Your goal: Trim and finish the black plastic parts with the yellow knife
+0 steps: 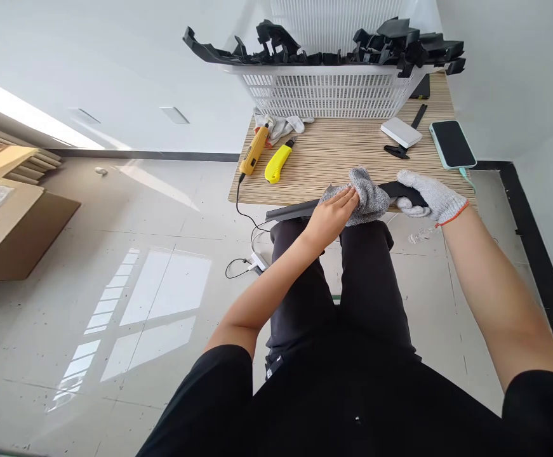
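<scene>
A long black plastic part (295, 210) lies along the near edge of the small wooden table (343, 158), above my lap. My right hand (431, 198), in a grey knit glove, is closed around the part's right end. My bare left hand (334, 214) has its fingers stretched out and pressed on a loose grey glove (364, 190) that is draped over the part's middle.
A white basket (328, 92) heaped with black plastic parts stands at the table's back. A yellow power tool (254, 151), a yellow utility knife (279, 161), a white box (400, 132) and a phone (452, 144) lie on the table. Cardboard boxes (14, 222) are at left.
</scene>
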Action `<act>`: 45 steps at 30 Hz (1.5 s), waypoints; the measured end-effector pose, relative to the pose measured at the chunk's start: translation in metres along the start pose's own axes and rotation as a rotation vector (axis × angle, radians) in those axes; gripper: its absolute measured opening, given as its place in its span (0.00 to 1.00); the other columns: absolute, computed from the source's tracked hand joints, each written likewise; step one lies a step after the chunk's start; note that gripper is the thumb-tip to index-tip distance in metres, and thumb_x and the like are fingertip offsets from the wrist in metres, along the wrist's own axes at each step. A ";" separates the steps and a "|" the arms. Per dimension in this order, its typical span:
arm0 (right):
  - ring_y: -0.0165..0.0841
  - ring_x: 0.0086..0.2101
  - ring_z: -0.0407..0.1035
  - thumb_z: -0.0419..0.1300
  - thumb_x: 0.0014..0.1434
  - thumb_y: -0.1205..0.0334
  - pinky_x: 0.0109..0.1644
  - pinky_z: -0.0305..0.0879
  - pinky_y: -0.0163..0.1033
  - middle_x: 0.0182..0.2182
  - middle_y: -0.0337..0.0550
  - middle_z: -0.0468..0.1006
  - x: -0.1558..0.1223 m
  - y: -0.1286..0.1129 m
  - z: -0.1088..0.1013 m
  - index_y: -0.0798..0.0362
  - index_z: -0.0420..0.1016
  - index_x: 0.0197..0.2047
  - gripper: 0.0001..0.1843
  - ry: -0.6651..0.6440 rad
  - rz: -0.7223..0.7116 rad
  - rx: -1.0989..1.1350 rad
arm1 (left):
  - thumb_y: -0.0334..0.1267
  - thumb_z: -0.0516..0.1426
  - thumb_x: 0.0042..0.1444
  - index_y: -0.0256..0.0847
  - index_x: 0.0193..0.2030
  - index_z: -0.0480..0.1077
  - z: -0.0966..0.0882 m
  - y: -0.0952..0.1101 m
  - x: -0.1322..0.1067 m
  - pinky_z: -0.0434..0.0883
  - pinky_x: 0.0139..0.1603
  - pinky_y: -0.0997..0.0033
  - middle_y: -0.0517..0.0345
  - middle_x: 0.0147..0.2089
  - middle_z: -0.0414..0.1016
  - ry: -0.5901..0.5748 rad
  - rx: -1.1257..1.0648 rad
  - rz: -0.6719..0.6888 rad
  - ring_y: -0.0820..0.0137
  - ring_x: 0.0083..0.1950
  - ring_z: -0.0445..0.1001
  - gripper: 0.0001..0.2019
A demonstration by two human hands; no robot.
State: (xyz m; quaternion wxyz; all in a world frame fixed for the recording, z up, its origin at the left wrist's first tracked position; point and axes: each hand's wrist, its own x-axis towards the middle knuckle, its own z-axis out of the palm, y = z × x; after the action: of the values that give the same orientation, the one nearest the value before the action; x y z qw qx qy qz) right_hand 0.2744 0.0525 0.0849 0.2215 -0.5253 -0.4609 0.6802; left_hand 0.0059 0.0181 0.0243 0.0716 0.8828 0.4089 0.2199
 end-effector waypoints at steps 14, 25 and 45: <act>0.25 0.15 0.54 0.60 0.67 0.35 0.13 0.43 0.32 0.20 0.40 0.67 0.004 0.000 -0.008 0.51 0.70 0.36 0.26 -0.027 0.040 -0.074 | 0.26 0.57 0.63 0.47 0.55 0.84 -0.042 -0.067 -0.103 0.81 0.61 0.63 0.54 0.56 0.87 0.073 0.047 -0.412 0.61 0.58 0.86 0.20; 0.24 0.13 0.51 0.62 0.65 0.37 0.13 0.42 0.31 0.17 0.39 0.66 -0.003 0.000 -0.009 0.51 0.68 0.35 0.24 -0.042 -0.016 0.004 | 0.33 0.52 0.69 0.41 0.61 0.79 -0.040 -0.097 -0.157 0.76 0.69 0.51 0.43 0.59 0.82 0.119 0.044 -0.430 0.56 0.71 0.74 0.20; 0.23 0.13 0.52 0.59 0.70 0.41 0.11 0.47 0.29 0.18 0.37 0.67 0.012 0.010 -0.024 0.57 0.72 0.40 0.24 -0.153 -0.045 0.069 | 0.32 0.57 0.65 0.38 0.62 0.76 -0.018 -0.024 -0.032 0.76 0.66 0.53 0.43 0.60 0.81 0.071 -0.043 -0.043 0.56 0.61 0.77 0.20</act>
State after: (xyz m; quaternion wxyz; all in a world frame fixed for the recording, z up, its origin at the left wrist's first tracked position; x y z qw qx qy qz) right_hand 0.2941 0.0662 0.0697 0.2187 -0.4535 -0.4645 0.7286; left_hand -0.0366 0.0083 0.0223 0.0808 0.8638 0.4252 0.2580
